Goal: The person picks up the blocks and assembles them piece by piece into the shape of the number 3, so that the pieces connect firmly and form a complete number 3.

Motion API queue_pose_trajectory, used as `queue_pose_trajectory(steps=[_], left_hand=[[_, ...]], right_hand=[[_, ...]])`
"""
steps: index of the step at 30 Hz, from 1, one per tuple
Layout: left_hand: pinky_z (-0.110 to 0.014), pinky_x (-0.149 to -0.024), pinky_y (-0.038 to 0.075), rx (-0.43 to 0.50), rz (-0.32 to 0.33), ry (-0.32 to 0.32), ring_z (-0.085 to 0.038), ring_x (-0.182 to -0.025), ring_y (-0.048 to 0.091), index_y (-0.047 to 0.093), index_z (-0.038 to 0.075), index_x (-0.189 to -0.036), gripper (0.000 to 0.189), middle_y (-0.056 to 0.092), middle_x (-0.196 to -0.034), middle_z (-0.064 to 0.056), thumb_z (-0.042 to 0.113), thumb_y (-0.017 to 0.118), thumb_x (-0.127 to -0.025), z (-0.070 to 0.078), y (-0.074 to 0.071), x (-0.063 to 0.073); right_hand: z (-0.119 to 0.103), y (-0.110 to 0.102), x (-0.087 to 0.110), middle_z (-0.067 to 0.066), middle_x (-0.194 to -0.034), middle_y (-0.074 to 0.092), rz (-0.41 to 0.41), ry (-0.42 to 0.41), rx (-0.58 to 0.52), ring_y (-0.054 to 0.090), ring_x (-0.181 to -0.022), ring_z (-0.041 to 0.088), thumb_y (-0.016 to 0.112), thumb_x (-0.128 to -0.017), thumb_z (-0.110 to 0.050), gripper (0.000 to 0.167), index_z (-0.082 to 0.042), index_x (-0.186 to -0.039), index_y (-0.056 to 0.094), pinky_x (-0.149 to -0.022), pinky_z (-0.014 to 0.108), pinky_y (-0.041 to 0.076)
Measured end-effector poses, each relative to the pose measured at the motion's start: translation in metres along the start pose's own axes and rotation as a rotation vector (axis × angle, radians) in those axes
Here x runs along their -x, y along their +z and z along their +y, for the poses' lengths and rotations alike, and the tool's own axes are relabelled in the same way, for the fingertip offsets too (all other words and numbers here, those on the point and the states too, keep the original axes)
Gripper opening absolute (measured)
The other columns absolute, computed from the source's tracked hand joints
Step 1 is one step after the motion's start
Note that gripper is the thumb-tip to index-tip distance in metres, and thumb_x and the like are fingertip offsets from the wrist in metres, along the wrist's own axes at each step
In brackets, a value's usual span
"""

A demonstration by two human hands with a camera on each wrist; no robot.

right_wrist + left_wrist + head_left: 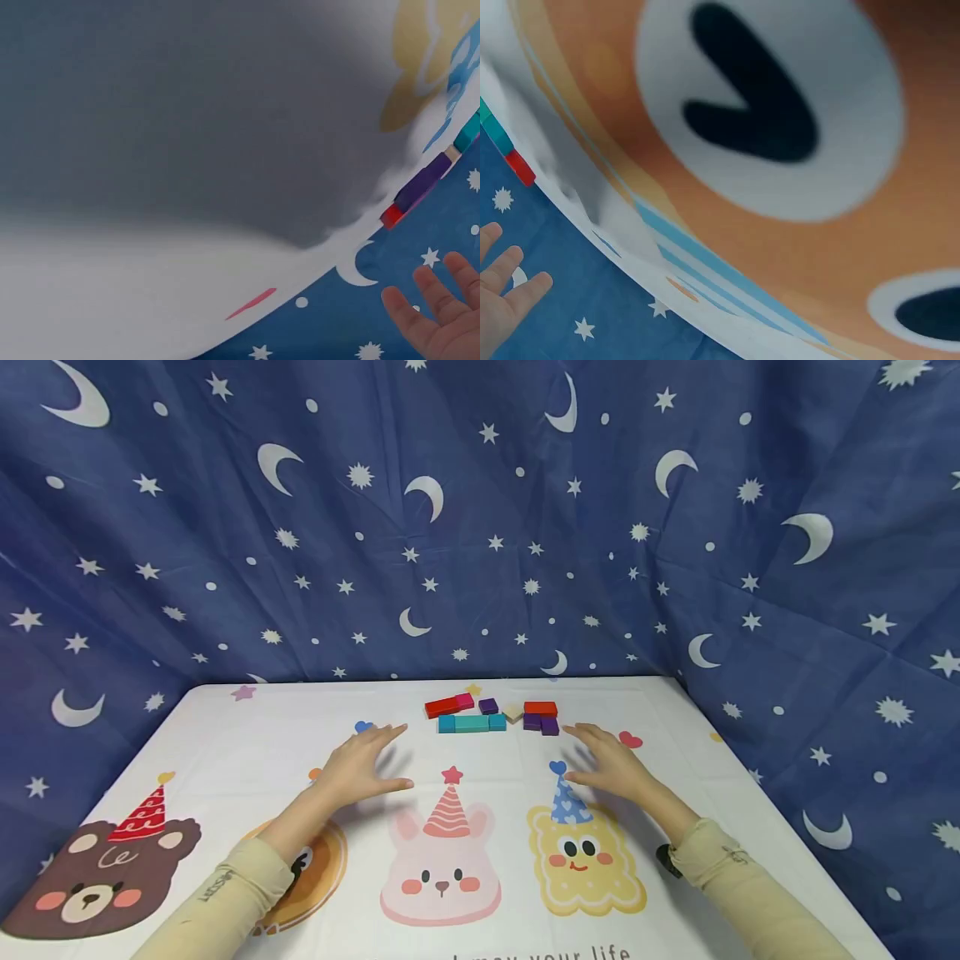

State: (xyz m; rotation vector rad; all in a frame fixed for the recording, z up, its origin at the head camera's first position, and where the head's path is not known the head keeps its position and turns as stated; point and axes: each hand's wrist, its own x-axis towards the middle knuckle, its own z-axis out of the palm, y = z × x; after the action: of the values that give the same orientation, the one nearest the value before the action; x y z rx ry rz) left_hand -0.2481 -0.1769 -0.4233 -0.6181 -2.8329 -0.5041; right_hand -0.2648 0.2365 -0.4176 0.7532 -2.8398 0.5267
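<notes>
My left hand (pixel 358 768) hovers over the table with fingers spread and nothing in it, to the left of a group of small coloured blocks. My right hand (pixel 611 764) mirrors it on the other side, also empty. Between and beyond the hands lie a teal block (pixel 472 724) with a blue cube at each end, a red block (pixel 442 707) touching a pink cube (pixel 464 701), a purple cube (pixel 488 706), a beige cube (pixel 513 714), and an orange-red block (pixel 540 708) with two purple cubes (pixel 550 727) in front. Fingers of each hand show in its own wrist view.
A white tablecloth (pixel 450 852) printed with cartoon animals and party hats covers the table. Behind it hangs a dark blue curtain (pixel 480 602) with moons and stars, which also closes in both sides. A black strap (pixel 667 861) shows at the right sleeve.
</notes>
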Motion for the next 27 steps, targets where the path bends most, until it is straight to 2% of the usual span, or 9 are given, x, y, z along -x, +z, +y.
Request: queue_pose_trajectory(steps=[7, 16, 27], left_hand=[[-0.059, -0.088, 0.047, 0.010, -0.005, -0.008, -0.037, -0.122, 0.052, 0.051, 0.015, -0.136, 0.079, 0.058, -0.131, -0.013, 0.055, 0.073, -0.071, 0.005, 0.003, -0.002], [-0.052, -0.091, 0.048, 0.010, -0.012, -0.007, -0.033, -0.115, 0.057, 0.055, 0.015, -0.132, 0.074, 0.063, -0.124, -0.012, 0.057, 0.071, -0.073, 0.010, 0.008, -0.006], [-0.048, -0.087, 0.051, 0.064, -0.001, -0.022, -0.029, -0.105, 0.063, 0.063, 0.011, -0.122, 0.059, 0.068, -0.114, -0.011, 0.045, 0.074, -0.076, 0.015, 0.015, -0.019]], right_hand=[[-0.008, 0.000, -0.010, 0.023, -0.129, 0.054, 0.037, -0.029, 0.012, 0.053, -0.117, 0.041, 0.078, -0.075, -0.027, 0.066, -0.003, -0.131, 0.052, -0.097, 0.055, 0.043], [-0.017, 0.003, -0.016, 0.020, -0.128, 0.057, 0.011, 0.056, -0.006, 0.053, -0.118, 0.038, 0.075, -0.079, -0.029, 0.057, -0.004, -0.127, 0.057, -0.098, 0.052, 0.044], [-0.029, 0.006, -0.030, 0.019, -0.128, 0.058, -0.048, 0.115, 0.013, 0.054, -0.120, 0.035, 0.073, -0.080, -0.033, 0.054, -0.008, -0.126, 0.059, -0.100, 0.050, 0.043]])
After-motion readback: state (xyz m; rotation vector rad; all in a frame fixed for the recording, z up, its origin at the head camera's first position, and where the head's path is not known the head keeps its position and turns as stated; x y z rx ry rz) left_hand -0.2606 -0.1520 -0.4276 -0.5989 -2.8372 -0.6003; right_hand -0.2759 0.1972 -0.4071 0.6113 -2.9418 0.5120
